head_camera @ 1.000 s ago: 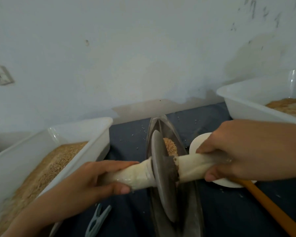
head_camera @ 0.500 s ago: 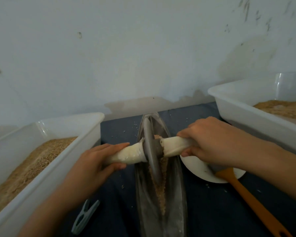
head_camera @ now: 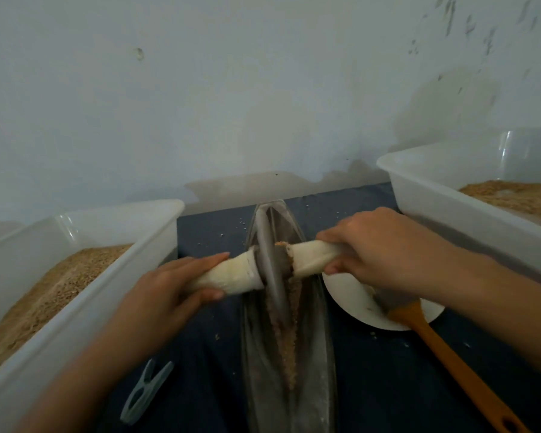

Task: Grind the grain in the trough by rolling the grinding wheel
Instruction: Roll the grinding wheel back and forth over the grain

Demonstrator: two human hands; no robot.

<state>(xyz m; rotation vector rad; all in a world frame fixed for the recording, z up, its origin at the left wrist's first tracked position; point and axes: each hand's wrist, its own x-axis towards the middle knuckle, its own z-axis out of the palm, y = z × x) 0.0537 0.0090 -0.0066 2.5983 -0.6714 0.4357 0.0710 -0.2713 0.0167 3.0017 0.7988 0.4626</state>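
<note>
Much of the grain [head_camera: 289,345] lying in the near trough [head_camera: 319,354] looks crushed to meal (how fine, I cannot tell), so more passes seem due. Further up, the wheel [head_camera: 270,264] stands in the groove; left hand [head_camera: 166,295] and right hand [head_camera: 384,254] each wrap a handle [head_camera: 231,273].

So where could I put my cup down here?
Bare dark cloth shows at the near right, between the trough and the orange spatula, and beside the clothespin. The right is crowded: white plate, spatula and right bin sit close.
</note>
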